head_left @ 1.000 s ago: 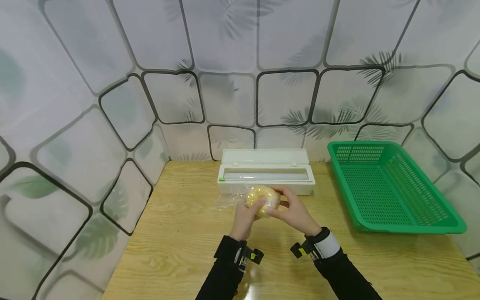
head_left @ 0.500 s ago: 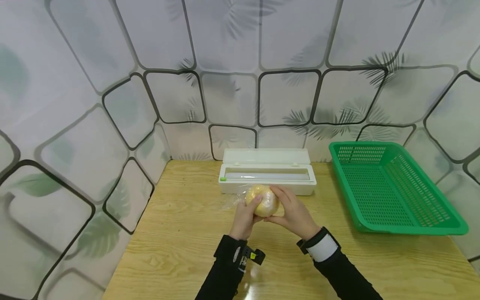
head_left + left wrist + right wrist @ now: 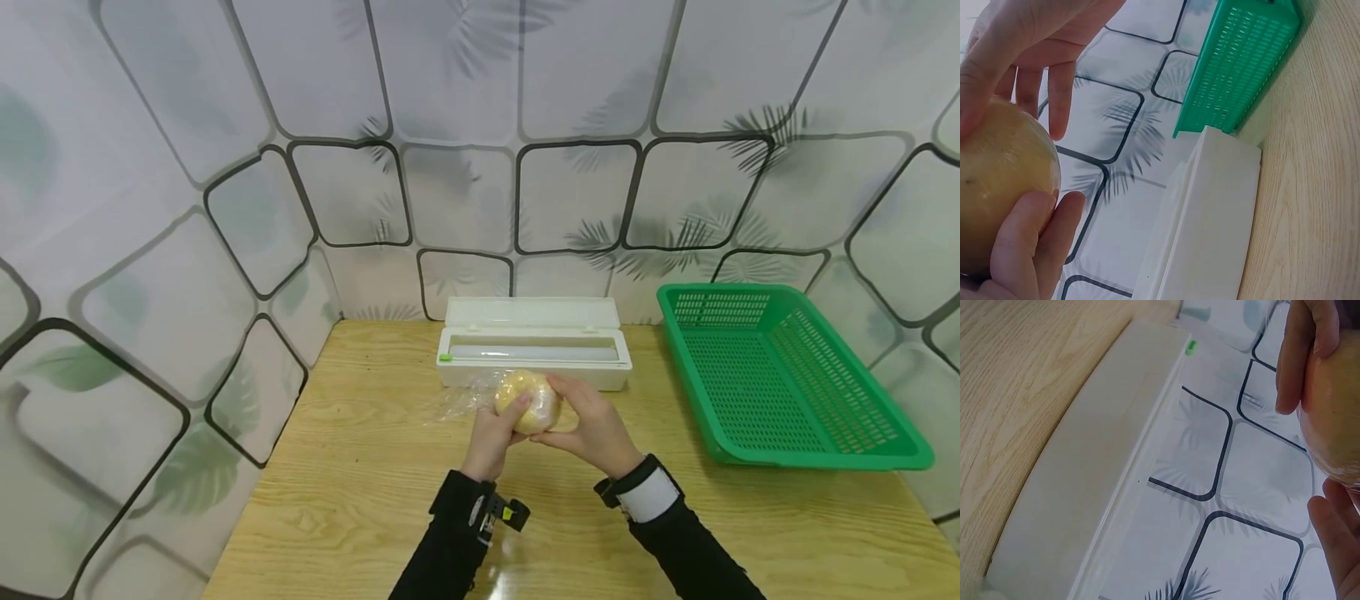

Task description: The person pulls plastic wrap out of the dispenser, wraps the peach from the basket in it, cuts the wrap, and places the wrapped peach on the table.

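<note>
A round yellow fruit point(image 3: 519, 398), wrapped in shiny clear cling film, is held up between both hands in front of the white box. Loose cling film point(image 3: 467, 398) trails off its left side. With thumb on its near face, my left hand point(image 3: 489, 437) grips the fruit from the lower left. My right hand point(image 3: 597, 427) holds its right side, fingers near the top and thumb near the bottom. Close up in the left wrist view, the fruit's skin point(image 3: 1004, 162) shows a small dark spot. The right wrist view catches only part of the wrapped fruit point(image 3: 1338, 412).
Behind the hands stands a white cling film box point(image 3: 534, 374), lid raised, a film roll point(image 3: 532, 353) inside and a green slider point(image 3: 446, 357) at its left end. A green perforated basket point(image 3: 817, 458) is at the right. Patterned cloth point(image 3: 457, 196) backs the wooden table point(image 3: 360, 467).
The right hand has turned at the wrist and its fingertips have shifted around the fruit. The left hand keeps its grip, and the loose film on the left has changed shape.
</note>
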Available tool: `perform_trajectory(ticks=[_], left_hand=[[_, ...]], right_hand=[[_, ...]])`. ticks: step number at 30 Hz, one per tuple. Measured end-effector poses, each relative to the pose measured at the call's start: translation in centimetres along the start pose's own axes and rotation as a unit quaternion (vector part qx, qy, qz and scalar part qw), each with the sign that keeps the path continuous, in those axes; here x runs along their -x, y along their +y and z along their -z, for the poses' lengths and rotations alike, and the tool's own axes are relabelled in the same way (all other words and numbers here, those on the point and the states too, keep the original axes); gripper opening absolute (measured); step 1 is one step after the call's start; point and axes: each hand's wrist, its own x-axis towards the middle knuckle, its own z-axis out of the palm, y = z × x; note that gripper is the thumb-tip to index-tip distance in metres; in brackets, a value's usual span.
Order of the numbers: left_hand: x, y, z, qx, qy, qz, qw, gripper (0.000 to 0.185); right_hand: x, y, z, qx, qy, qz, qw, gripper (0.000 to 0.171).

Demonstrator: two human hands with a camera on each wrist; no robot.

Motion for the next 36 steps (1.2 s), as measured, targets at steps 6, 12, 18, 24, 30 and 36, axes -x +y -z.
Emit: perform_trajectory(ticks=[6,12,18,24,30,36], left_hand=[[0.0,-0.07,0.04,-0.014,-0.005,-0.006,0.9999,0.05],[0.05,-0.24,0.0,-0.023,0.0,-0.007,0.9997,0.049],[0.0,-0.37,0.09,-0.024,-0.008,-0.019,0.9995,0.049],[-0.01,-0.37,0.18,-0.021,-0.012,-0.021,0.9995,0.048],[0.42,0.25,0.13,-0.022,-0.021,-0.027,0.9992,0.043],[0.0,-0.14,0.36,-0.013,-0.033,-0.04,0.9986,0.038]], right_hand=[[0.06,0.05,-0.08,-0.02,0.006,-0.003,1.0,0.072],[0.23,0.16,-0.11,-0.027,0.008,-0.011,1.0,0.071],[0.26,0.27,-0.23,-0.031,0.027,-0.001,0.999,0.067],[0.33,0.3,-0.39,-0.046,0.035,-0.002,0.998,0.065],[0.42,0.11,-0.47,-0.074,0.036,-0.032,0.996,0.063],[0.45,-0.16,-0.52,-0.091,0.037,-0.066,0.993,0.065]])
